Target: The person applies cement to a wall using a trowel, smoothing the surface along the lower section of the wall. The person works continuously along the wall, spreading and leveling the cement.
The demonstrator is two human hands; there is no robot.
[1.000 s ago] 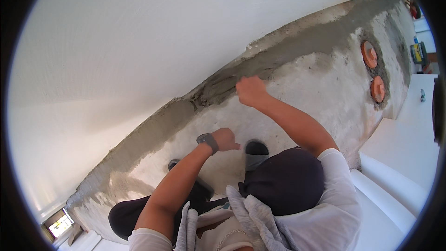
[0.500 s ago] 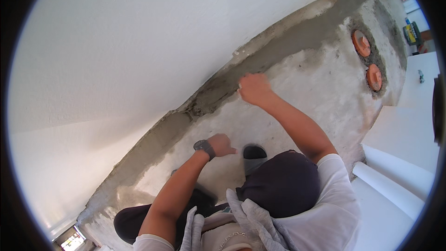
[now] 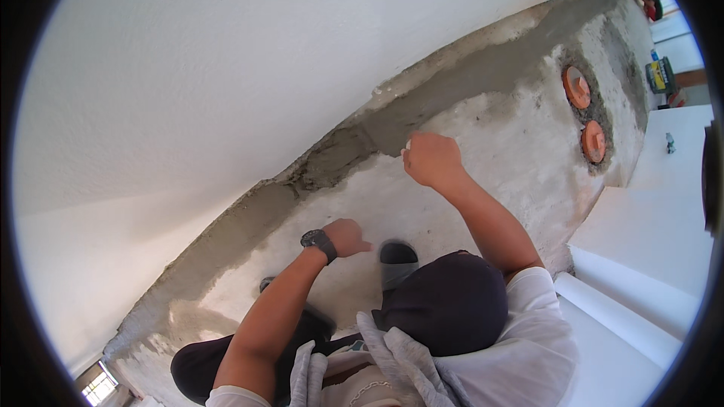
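Observation:
My right hand (image 3: 431, 158) is closed over the band of wet grey mortar (image 3: 332, 154) along the foot of the white wall (image 3: 226, 68), where it meets the pale concrete floor (image 3: 490, 166). A small pale bit shows at my fingertips, but I cannot make out what I grip. My left hand (image 3: 347, 237), with a black watch (image 3: 314, 242) on the wrist, is lower and nearer my body, over the pale floor. Its thumb sticks out and its other fingers are hidden. My sandalled foot (image 3: 398, 260) is just right of it.
Two orange round caps (image 3: 584, 109) sit in rough mortar on the right. Beyond them are a green-and-yellow container (image 3: 660, 75) and white ledges (image 3: 641, 234). A small lit window (image 3: 98, 388) shows at the lower left edge.
My right hand has moved right along the mortar band and slightly downward, staying closed. My left hand has shifted slightly leftward, and the view has shifted a little.

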